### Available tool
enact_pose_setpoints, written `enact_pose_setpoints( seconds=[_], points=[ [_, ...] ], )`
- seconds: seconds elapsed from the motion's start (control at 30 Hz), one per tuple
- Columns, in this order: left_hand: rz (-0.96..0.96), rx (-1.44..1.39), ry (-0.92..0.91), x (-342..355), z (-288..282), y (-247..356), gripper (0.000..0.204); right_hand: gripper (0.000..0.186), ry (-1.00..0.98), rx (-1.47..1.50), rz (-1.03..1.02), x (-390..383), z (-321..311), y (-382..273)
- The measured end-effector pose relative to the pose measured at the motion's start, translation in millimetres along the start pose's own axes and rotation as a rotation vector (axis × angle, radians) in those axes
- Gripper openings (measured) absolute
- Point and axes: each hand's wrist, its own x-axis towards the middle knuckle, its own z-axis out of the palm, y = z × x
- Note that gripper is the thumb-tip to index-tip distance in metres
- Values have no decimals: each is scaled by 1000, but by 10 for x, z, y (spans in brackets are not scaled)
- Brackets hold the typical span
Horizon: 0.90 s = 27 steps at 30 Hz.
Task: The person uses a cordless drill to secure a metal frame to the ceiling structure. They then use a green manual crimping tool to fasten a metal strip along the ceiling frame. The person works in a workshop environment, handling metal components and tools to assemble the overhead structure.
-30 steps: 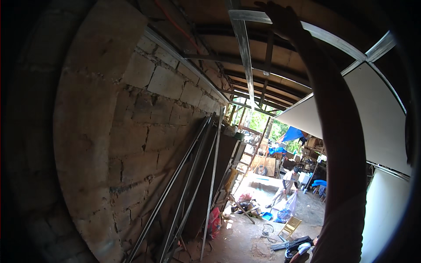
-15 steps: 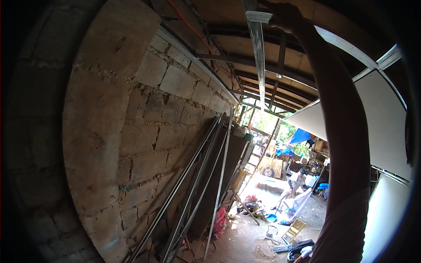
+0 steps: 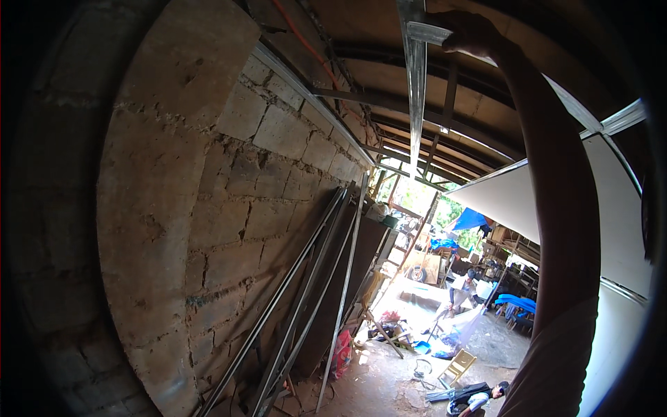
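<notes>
My right arm reaches up from the lower right to the ceiling. At its end my right hand [image 3: 476,35] is closed round a silvery metal channel [image 3: 427,32] that runs crosswise. Its free end lies against a long metal channel [image 3: 415,90] that stretches away overhead; whether the two are joined cannot be made out. The fingers are dark and partly hidden behind the channel. My left hand is out of view.
A rough block wall [image 3: 229,229] rises on the left, with several metal bars [image 3: 306,299] leaning on it. White ceiling panels [image 3: 573,181] are at right. Below, one person [image 3: 479,399] is near a wooden chair [image 3: 457,366]; another person [image 3: 462,288] is farther back.
My right hand and the overhead channels have shifted slightly right and down in the view. More of the nearer person below has come into sight.
</notes>
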Motion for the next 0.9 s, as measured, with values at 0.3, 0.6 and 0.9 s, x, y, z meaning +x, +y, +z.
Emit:
enact_pose_setpoints(
  seconds=[0.3,0.6,0.9],
  points=[
    [0,4,7,-33,-97,19,26,81,-98,60,52,-36,-17,98],
    [-7,19,27,-60,-125,-3,25,64,322,-230,-17,-209,-55,-493],
    [116,89,256,-272,-125,81,25,93,7,-68,11,-230,-249,-287]
  ],
)
